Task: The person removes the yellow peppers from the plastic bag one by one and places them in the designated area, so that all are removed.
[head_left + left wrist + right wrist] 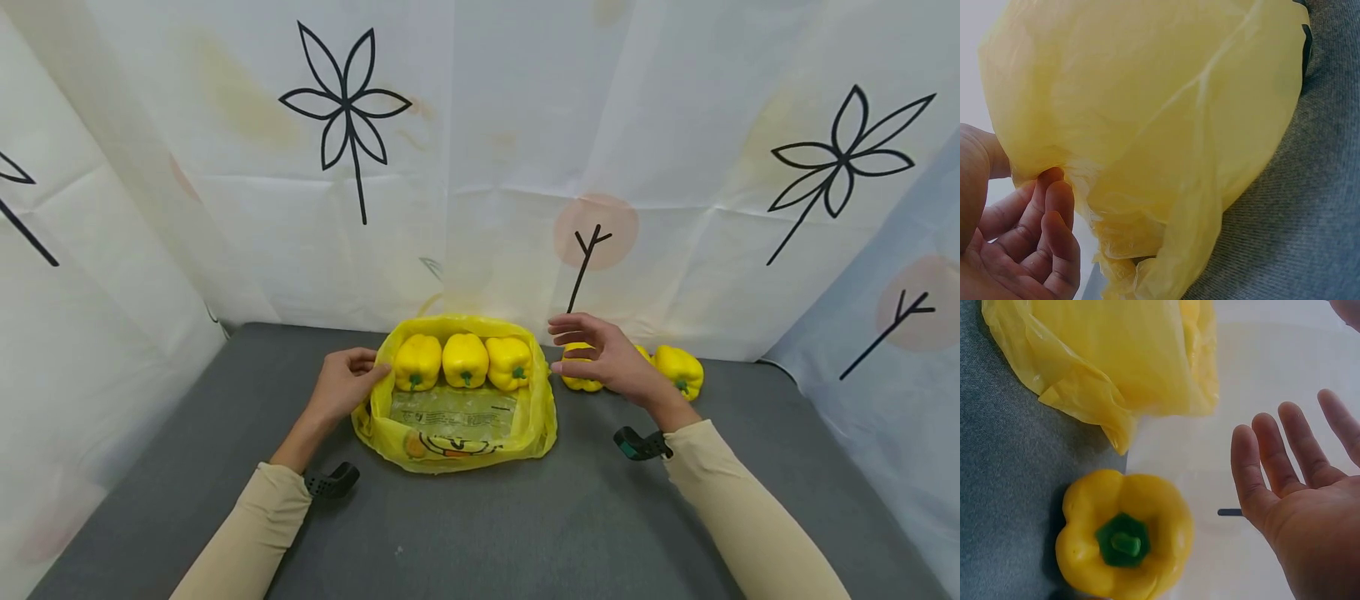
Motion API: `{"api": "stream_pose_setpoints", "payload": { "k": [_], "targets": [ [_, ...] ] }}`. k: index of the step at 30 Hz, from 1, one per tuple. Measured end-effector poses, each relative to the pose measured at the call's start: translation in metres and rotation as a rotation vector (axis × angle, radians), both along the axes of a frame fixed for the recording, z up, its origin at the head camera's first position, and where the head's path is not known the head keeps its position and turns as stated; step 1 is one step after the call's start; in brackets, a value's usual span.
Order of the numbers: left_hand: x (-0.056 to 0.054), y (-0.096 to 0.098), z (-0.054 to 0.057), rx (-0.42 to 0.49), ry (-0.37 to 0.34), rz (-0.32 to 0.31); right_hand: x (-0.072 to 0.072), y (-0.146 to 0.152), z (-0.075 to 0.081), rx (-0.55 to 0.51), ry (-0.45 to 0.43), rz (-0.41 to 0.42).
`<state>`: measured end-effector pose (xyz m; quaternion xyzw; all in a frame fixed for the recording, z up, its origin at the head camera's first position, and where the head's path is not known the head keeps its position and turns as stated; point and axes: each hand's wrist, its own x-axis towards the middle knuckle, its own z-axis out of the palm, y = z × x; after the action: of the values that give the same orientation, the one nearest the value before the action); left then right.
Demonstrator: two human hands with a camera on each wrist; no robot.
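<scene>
A yellow plastic bag (450, 457) lies wide-mouthed on the grey table, with three yellow bell peppers (465, 360) in a row along its far side. My left hand (347, 382) pinches the bag's left rim between thumb and fingers; in the left wrist view the fingertips (1054, 178) press into the thin plastic. My right hand (603, 354) hovers just right of the bag with its fingers spread and nothing in them. Beneath and beside it stand more yellow bell peppers (678, 371), partly hidden by the hand. One pepper (1124, 534) shows its green stem in the right wrist view.
The grey table (465, 533) runs back to a white curtain (480, 167) printed with flowers, which also hangs at both sides. Dark bands (641, 444) with small devices sit on both wrists.
</scene>
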<state>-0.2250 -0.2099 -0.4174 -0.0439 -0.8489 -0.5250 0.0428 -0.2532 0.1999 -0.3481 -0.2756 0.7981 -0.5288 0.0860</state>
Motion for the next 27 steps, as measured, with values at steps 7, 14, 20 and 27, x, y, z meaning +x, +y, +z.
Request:
{"api": "stream_pose_setpoints", "payload": {
  "k": [7, 14, 20, 27],
  "targets": [
    [0.000, 0.000, -0.002, -0.004, -0.026, 0.009, -0.005, -0.012, -0.002, 0.016, -0.023, 0.020],
    [-0.001, -0.001, -0.001, 0.012, -0.013, 0.003, -0.012, -0.024, -0.001, 0.040, -0.005, 0.034],
    [-0.001, -0.001, -0.001, 0.006, -0.019, 0.008, -0.017, -0.030, -0.002, 0.051, 0.015, 0.048],
    [-0.002, -0.001, -0.002, -0.003, -0.016, 0.010, -0.024, -0.035, -0.006, 0.058, -0.013, 0.039]
  ]
}}
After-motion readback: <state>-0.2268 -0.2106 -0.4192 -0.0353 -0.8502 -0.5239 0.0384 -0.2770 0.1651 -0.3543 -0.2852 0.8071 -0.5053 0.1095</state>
